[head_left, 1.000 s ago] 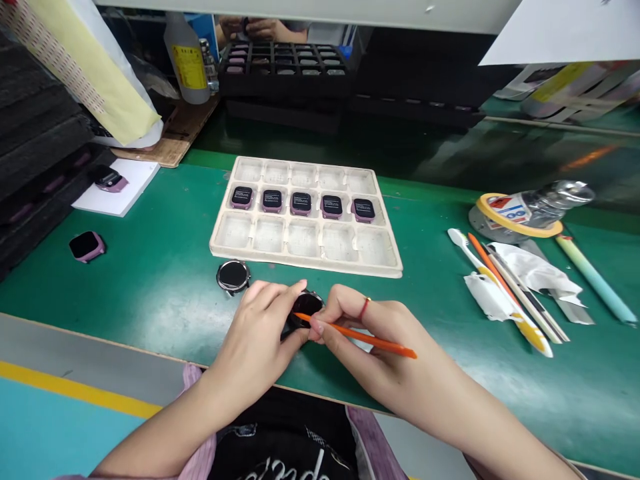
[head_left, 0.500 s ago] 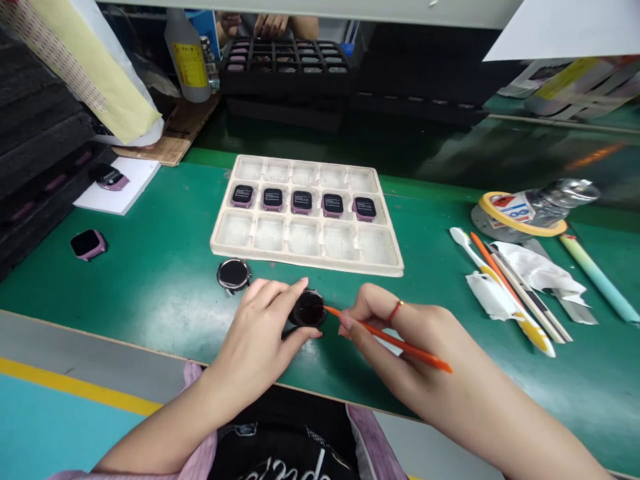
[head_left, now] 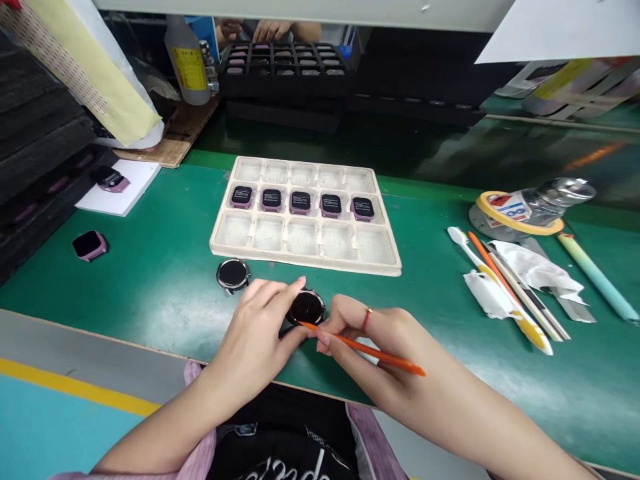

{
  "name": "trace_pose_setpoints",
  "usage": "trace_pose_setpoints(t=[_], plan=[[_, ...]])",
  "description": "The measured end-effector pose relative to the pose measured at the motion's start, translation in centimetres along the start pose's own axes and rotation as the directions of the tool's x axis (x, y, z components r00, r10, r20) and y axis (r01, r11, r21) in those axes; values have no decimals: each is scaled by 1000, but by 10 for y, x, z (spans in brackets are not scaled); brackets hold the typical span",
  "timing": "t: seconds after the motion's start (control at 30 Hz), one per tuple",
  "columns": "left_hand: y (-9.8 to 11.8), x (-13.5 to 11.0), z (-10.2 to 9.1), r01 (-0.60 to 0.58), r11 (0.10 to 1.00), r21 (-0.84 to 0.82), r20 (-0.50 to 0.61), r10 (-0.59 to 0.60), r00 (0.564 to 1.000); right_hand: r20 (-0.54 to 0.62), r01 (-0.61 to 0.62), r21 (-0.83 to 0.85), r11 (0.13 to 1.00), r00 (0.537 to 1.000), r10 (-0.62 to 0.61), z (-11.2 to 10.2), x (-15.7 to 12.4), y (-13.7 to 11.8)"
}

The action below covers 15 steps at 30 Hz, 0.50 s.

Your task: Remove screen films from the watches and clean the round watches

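My left hand [head_left: 260,327] grips a round black watch [head_left: 307,307] from its left side, thumb at the lower edge and fingers along the top. My right hand [head_left: 365,343] is closed in a pen-like hold on a thin orange stick [head_left: 385,357]. The stick's pointed tip meets the lower rim of the watch face, close to my left thumb. Something whitish shows partly under my right hand; I cannot make out what it is. Just up and left of my left hand lies a second round watch [head_left: 233,274] with a dark face.
A cream tray [head_left: 300,259] holds several square purple watches in its middle row. More square watches [head_left: 90,246] lie at left, one on white paper [head_left: 120,190]. At right are a toothbrush [head_left: 533,330], sticks, crumpled tissue [head_left: 545,267] and a metal-topped bottle [head_left: 530,207]. Black trays [head_left: 40,133] are stacked left.
My right hand has moved left and slightly down, taking the stick's tip from the watch's right side to its lower rim. My left hand stays on the watch.
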<state>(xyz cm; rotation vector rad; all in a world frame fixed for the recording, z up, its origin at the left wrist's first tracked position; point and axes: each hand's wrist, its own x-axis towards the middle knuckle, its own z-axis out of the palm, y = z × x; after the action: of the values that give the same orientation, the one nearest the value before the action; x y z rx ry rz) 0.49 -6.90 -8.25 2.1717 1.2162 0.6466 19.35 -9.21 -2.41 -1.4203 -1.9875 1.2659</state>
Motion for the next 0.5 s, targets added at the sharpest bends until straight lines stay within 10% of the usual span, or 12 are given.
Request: trace_pose_setpoints(t=[0.5], plan=[[-1,0,1,-16,1000,11,1,16,1000,-46,55,-26,998,997,-56,3,0,2]])
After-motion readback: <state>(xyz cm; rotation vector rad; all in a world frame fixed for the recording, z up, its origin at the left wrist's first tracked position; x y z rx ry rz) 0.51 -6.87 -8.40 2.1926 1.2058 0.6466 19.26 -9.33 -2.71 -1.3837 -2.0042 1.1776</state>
